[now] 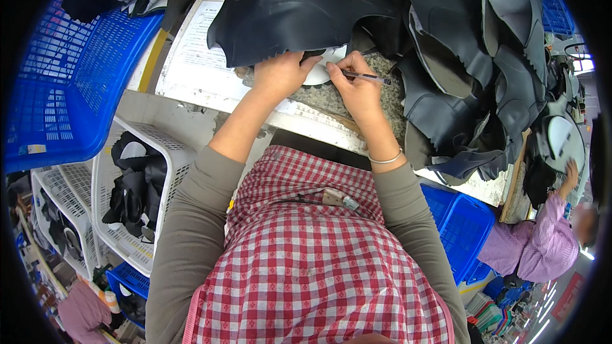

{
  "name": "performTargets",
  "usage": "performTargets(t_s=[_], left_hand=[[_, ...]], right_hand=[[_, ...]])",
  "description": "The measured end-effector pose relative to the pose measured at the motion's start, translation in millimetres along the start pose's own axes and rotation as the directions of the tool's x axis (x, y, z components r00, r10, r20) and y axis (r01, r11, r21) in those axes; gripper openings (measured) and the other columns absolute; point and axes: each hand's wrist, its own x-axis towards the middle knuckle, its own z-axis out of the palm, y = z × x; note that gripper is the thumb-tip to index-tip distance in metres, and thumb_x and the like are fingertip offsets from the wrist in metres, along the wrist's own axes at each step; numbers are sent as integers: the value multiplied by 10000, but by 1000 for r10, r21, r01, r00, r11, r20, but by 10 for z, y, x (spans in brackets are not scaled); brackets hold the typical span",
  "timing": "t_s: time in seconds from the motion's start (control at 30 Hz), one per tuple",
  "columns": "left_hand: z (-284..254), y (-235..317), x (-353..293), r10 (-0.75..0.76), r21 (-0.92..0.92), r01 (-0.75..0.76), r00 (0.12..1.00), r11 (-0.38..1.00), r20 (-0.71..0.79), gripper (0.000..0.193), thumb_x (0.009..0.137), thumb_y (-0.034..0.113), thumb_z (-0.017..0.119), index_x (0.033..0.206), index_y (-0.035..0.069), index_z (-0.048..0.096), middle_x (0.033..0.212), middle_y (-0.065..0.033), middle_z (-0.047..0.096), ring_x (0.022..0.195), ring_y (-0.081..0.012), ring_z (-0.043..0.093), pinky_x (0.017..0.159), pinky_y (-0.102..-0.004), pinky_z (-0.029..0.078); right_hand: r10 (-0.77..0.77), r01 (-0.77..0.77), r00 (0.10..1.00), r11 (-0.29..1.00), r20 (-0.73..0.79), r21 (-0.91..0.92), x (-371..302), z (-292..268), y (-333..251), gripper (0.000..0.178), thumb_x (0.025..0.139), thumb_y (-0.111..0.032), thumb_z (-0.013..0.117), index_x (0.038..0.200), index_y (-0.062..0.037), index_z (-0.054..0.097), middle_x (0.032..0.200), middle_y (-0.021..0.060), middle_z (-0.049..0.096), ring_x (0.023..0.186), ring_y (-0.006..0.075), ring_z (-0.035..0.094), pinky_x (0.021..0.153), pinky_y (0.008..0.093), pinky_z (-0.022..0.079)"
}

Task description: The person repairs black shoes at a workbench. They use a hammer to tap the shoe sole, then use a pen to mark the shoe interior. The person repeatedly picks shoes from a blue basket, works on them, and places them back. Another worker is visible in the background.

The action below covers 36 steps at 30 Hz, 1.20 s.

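Note:
My right hand [357,85] is closed around a slim dark pen [376,79]; its fingertips rest by a white rounded piece [317,74]. Beside it, my left hand [278,78] is at the scalloped lower edge of a large black leather shoe upper [299,16], its thumb pressing near the white piece. The left fingertips are partly hidden by the leather. Beneath both hands lies a speckled grey board [331,98] on the white worktable.
Black shoe uppers [446,19] pile up at the right. Paper sheets [194,51] and a ruler strip [319,114] lie on the table. A blue basket [60,99] and a white basket [172,181] stand left, another blue basket [468,232] lower right. A person [535,242] works at far right.

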Motion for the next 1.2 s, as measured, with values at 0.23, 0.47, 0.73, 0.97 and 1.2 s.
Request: performTargets(t_s=[0.23,0.47,0.73,0.97,1.2], left_hand=[[8,-24,15,23,16,-23,999,1000,-32,431,917,503,690,1020,87,735,808,-109,740,687,-308,735,626,-426,599],[83,-60,179,35,14,-36,997,999,65,526,930,472,697,1210,28,663,1223,-223,676,1087,-386,668,925,-478,537],[-269,-84,1112,114,-138,-63,910,988,399,643,866,370,770,1374,27,574,1386,-189,598,1301,-361,556,1082,-457,456],[-1266,-1171,39,-308,-443,157,905,883,-292,321,828,-5,711,1130,105,717,1047,-119,682,1019,-306,657,905,-414,541],[-1352,-2075,611,-177,230,244,944,942,-278,435,792,288,839,1096,8,704,1070,-171,666,1068,-343,622,931,-436,517]], right_hand=[[12,-13,1000,1000,27,28,-22,-29,45,251,906,-222,781,839,-38,625,714,41,671,660,92,613,611,274,495],[-30,26,999,987,22,161,-17,-44,77,209,934,-171,755,880,-34,607,765,-1,636,701,66,562,630,245,450],[11,-22,996,991,86,130,-55,-153,-23,207,1027,-207,650,1005,-13,721,839,37,679,773,110,615,716,259,478],[-22,11,992,996,124,90,-79,-116,-22,265,1006,-278,690,942,-24,732,775,43,681,721,115,628,682,274,498],[-36,34,988,999,150,16,-75,-93,-120,264,996,-266,695,922,-15,732,757,55,690,708,121,642,675,282,507]])
